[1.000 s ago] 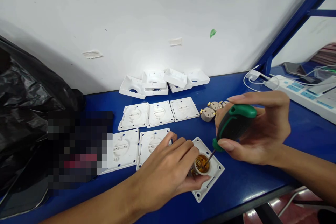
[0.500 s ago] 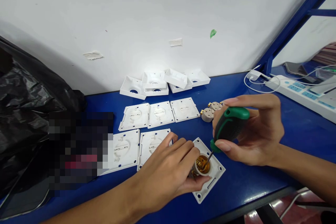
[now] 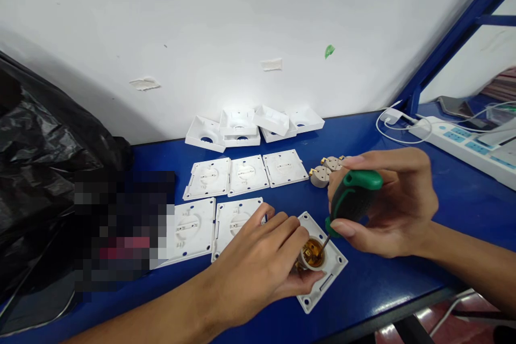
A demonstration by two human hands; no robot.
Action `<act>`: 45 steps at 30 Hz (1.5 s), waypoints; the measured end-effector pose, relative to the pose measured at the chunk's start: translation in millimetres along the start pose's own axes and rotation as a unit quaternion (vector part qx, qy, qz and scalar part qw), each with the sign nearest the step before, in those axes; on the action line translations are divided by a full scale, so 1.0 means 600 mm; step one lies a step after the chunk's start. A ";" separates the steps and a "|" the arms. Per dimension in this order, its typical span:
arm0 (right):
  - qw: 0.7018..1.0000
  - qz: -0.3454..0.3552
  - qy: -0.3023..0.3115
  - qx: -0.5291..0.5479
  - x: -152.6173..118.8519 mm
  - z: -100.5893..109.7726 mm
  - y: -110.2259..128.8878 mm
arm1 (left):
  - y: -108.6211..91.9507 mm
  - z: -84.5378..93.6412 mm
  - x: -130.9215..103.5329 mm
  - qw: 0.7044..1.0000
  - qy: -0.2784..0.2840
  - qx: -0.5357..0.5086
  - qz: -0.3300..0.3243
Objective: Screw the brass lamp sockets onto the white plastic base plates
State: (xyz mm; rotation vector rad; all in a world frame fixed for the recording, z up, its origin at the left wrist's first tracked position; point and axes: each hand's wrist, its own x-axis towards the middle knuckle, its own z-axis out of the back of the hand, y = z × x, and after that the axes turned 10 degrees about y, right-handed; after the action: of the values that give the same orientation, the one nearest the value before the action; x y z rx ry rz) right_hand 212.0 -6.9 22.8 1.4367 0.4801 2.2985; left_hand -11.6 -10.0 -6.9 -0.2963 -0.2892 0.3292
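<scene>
My right hand (image 3: 393,201) grips a screwdriver (image 3: 355,196) with a green and black handle. The shaft slants down to the left, and its tip is inside a round lamp socket (image 3: 313,253) with a brass-coloured interior. Fingers and thumb of my left hand (image 3: 270,258) are closed around that socket, which sits on a square white plate (image 3: 330,274) with holes at its corners. The exact spot where the tip touches is too small to make out. Behind my right fingertips lie more round sockets (image 3: 320,176), partly covered.
Several white base plates (image 3: 245,174) lie in two rows. White box-shaped covers (image 3: 239,123) lean by the wall. A black plastic bag (image 3: 48,172) bulges at left beside a pixelated patch. A power strip (image 3: 463,142) with white cables lies at right, below a blue frame (image 3: 443,43).
The screwdriver handle has turned slightly in my right hand, its tip still in the socket. My left hand keeps its hold. The whole view has shifted a little.
</scene>
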 end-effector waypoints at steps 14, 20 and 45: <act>1.000 0.000 0.019 -0.009 -0.001 -0.003 -0.005 | -0.009 0.014 0.002 0.995 -0.038 0.070 -0.065; 1.000 -0.014 -0.009 0.001 0.001 0.007 0.002 | -0.010 0.016 -0.003 0.996 -0.028 0.066 -0.061; 0.995 0.017 0.054 0.084 -0.003 0.006 0.001 | -0.001 0.007 0.000 0.999 -0.031 -0.003 -0.023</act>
State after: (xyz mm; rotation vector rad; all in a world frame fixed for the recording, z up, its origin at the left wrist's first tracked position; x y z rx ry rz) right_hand 216.1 -7.8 23.1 1.4105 0.6997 2.4226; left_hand -12.8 -9.3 -3.0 -0.2858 -0.3580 0.2921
